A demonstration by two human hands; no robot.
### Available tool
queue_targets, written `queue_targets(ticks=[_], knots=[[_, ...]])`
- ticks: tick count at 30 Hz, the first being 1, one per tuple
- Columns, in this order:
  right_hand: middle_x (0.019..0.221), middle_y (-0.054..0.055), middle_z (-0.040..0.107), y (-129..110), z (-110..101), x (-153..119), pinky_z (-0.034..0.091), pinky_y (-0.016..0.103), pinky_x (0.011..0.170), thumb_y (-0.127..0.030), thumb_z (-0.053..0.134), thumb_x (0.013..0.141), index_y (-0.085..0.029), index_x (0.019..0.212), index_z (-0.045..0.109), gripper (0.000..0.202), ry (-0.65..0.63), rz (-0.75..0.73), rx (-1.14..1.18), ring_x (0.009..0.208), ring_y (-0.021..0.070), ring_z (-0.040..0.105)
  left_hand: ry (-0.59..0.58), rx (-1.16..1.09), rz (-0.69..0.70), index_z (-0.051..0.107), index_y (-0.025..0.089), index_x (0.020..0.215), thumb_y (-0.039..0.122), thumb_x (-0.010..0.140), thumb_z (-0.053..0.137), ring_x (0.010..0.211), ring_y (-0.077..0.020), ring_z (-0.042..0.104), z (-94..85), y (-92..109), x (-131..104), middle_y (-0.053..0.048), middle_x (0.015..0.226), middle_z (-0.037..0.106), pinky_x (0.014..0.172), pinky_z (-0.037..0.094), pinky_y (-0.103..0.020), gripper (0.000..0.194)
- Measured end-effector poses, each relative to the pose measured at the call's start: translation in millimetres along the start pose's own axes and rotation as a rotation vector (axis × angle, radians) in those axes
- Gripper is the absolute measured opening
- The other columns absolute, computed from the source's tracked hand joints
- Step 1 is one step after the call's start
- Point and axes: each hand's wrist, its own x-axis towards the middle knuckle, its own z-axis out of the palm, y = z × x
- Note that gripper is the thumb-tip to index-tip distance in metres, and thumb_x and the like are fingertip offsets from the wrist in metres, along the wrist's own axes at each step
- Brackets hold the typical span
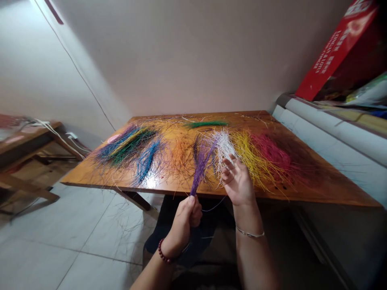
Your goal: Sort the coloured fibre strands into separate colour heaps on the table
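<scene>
My left hand [189, 215] is closed around the lower end of a bundle of thin purple strands [201, 169], whose loose tips fan out over the table. A single purple strand curves away beside that hand. My right hand [238, 181] is raised to the right of the bundle, palm up, its fingers half curled and apart, with nothing visible in them. Just beyond its fingertips lies a pile of white strands [224, 145]. Yellow strands [250, 153] spread behind and to the right of this hand. I cannot tell exactly what the strands are made of.
On the wooden table [320, 177] also lie red strands [275, 153], orange strands [180, 152], blue strands [146, 161], green strands [208, 124] and a mixed-colour heap [127, 145]. A red box [335, 52] leans on a shelf at right. A bench [30, 141] with cables stands left.
</scene>
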Motion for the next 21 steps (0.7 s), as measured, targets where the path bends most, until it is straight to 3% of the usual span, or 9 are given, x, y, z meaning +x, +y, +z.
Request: queue_targets(ticks=[3, 5, 9, 11, 13, 15, 18, 21], knots=[[0.088, -0.003, 0.062, 7.8, -0.8, 1.7, 0.043, 0.018, 0.047, -0.022, 0.066, 0.069, -0.025, 0.091, 0.057, 0.024, -0.008, -0.004, -0.020, 0.063, 0.0082, 0.057, 0.030, -0.055, 0.063, 0.029, 0.019, 0.062, 0.050, 0.082, 0.056, 0.043, -0.0038, 0.011, 0.8, -1.6, -0.5, 0.008, 0.053, 0.016, 0.039, 0.008, -0.018, 0.045], [0.087, -0.003, 0.062, 10.7, -1.8, 0.8, 0.044, 0.018, 0.049, -0.013, 0.062, 0.068, -0.023, 0.087, 0.057, 0.023, -0.088, 0.020, -0.141, 0.065, 0.0086, 0.058, 0.050, -0.091, 0.123, 0.030, 0.019, 0.062, 0.049, 0.084, 0.054, 0.042, -0.0040, 0.010, 0.5, -2.4, -0.9, 0.008, 0.052, 0.016, 0.039, 0.009, -0.018, 0.045], [0.086, 0.000, 0.065, 7.0, -6.7, -5.6, 0.045, 0.018, 0.049, -0.009, 0.059, 0.072, -0.020, 0.090, 0.063, 0.021, -0.486, 0.107, -0.528, 0.061, 0.0087, 0.059, 0.089, -0.149, 0.253, 0.029, 0.018, 0.059, 0.045, 0.087, 0.050, 0.042, -0.0047, 0.009, -1.3, 0.2, -0.2, 0.007, 0.052, 0.016, 0.038, 0.011, -0.018, 0.044], [0.090, 0.002, 0.067, 3.6, -9.3, -10.1, 0.046, 0.020, 0.050, -0.015, 0.062, 0.076, -0.021, 0.100, 0.065, 0.025, -0.731, 0.199, -0.652, 0.062, 0.0103, 0.062, 0.117, -0.159, 0.287, 0.029, 0.018, 0.060, 0.044, 0.088, 0.050, 0.042, -0.0050, 0.009, -1.8, 3.1, 1.2, 0.007, 0.051, 0.016, 0.038, 0.011, -0.018, 0.043], [0.093, 0.004, 0.068, 2.8, -10.0, -14.5, 0.049, 0.022, 0.053, -0.019, 0.066, 0.076, -0.023, 0.110, 0.064, 0.034, -0.891, 0.256, -0.717, 0.065, 0.0118, 0.064, 0.142, -0.156, 0.305, 0.030, 0.019, 0.060, 0.044, 0.088, 0.050, 0.042, -0.0052, 0.008, -1.9, 5.3, 3.2, 0.008, 0.051, 0.016, 0.038, 0.011, -0.018, 0.043], [0.086, 0.003, 0.070, 5.9, -7.9, -18.2, 0.050, 0.024, 0.055, -0.020, 0.068, 0.076, -0.023, 0.105, 0.068, 0.030, -0.916, 0.206, -0.724, 0.064, 0.0117, 0.063, 0.161, -0.142, 0.314, 0.029, 0.019, 0.060, 0.045, 0.088, 0.050, 0.042, -0.0052, 0.008, -2.0, 5.9, 5.2, 0.008, 0.051, 0.016, 0.038, 0.012, -0.018, 0.044], [0.071, 0.001, 0.067, 15.6, -1.8, -21.1, 0.048, 0.024, 0.053, -0.022, 0.069, 0.077, -0.021, 0.084, 0.073, 0.008, -0.821, 0.033, -0.679, 0.057, 0.0110, 0.061, 0.162, -0.116, 0.323, 0.029, 0.018, 0.059, 0.045, 0.089, 0.049, 0.042, -0.0052, 0.009, -2.6, 4.2, 6.9, 0.007, 0.051, 0.017, 0.038, 0.012, -0.018, 0.044], [0.069, 0.002, 0.066, 24.7, 2.8, -20.7, 0.047, 0.024, 0.051, -0.025, 0.070, 0.077, -0.021, 0.079, 0.072, 0.005, -0.706, -0.098, -0.646, 0.057, 0.0119, 0.061, 0.125, -0.109, 0.319, 0.031, 0.018, 0.060, 0.044, 0.090, 0.047, 0.042, -0.0049, 0.011, -3.8, 1.5, 6.6, 0.007, 0.052, 0.018, 0.038, 0.012, -0.018, 0.042]])
